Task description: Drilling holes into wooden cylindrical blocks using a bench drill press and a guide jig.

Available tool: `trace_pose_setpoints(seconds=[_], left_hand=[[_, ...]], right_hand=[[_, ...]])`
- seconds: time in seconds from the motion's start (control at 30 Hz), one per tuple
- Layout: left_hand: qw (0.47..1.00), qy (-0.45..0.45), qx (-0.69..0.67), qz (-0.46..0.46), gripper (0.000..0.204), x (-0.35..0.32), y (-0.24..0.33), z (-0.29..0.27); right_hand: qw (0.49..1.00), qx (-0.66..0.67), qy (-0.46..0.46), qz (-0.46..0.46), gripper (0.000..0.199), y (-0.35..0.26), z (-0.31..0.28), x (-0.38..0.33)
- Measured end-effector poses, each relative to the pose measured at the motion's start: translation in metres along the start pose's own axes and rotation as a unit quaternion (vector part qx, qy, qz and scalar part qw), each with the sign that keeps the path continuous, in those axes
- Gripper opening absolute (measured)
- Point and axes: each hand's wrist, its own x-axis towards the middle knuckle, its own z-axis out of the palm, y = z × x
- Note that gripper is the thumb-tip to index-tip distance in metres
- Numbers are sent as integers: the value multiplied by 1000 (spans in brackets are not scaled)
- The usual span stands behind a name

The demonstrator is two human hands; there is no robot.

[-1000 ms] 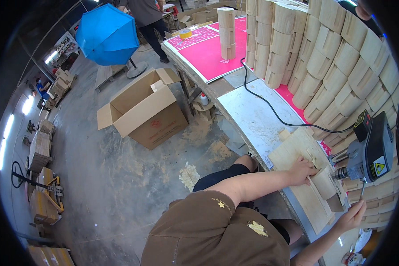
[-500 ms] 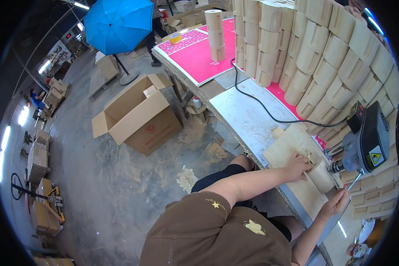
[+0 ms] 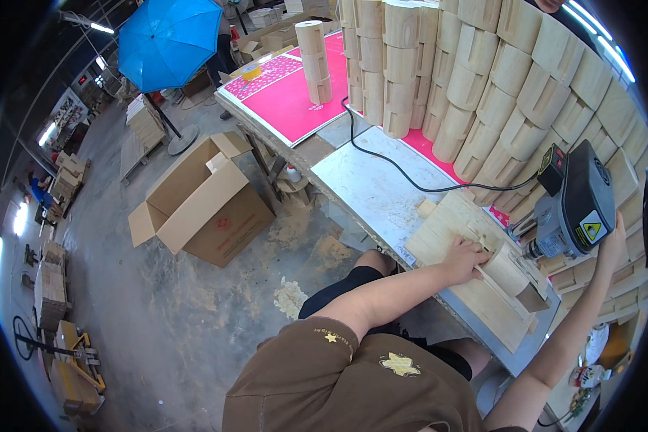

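the cylinder (image 3: pixel 507 271) lay sideways on the board (image 3: pixel 439 232) on the tabletop (image 3: pixel 371 167), beside the drill (image 3: pixel 577 201). the left hand (image 3: pixel 465 261), fingers bent, was at the cylinder's edge; the right hand (image 3: pixel 612 242) touched the drill. whether either gripped could not be told.

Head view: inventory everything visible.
Drill press: one, grey-black, right.
Round wooden cylinder: one, pale, beside drill press.
Flat wooden board: one, pale, beneath cylinder.
Stacked wooden cylinders: many, pale, upper right.
Wooden column: one, pale, on pink sheet.
Power cable: one, black, across white panel.
Tape roll: one, yellow, left of column.
Cardboard box: one, brown, left of centre.
Umbrella: one, blue, upper left.
Pallet truck: one, yellow, lower left.
Other people: at least two, background.
Shirt: one, brown, lower centre.
Left hand: one, by cylinder.
Right hand: one, by drill press.
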Motion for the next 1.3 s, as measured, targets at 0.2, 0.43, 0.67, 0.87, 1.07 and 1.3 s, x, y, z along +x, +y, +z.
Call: trace_pose_setpoints(seconds=[0.2,0.43,0.67,0.87,1.07,1.3], left_hand=[[999,-8,-25,-32,48,3,1,-1],[996,-22,-38,-75,49,11,7,0],[987,7,-100,123,36,-11,-10,-50],[940,16,-231,-251,24,-59,-16,-187],[770,208,-463,-386,39,-68,2,-215],[834,195,-409,-314,24,-63,37,-207]], right_hand=[[984,137,-62,92,41,49,-2,-35],[971,29,-238,4,44,67,19,-187],[957,119,-245,101,27,17,-4,-232],[883,235,-278,298,20,-7,-48,-261],[837,218,-315,390,28,-29,-12,-284],[905,268,-280,173,22,-75,-52,-252]])
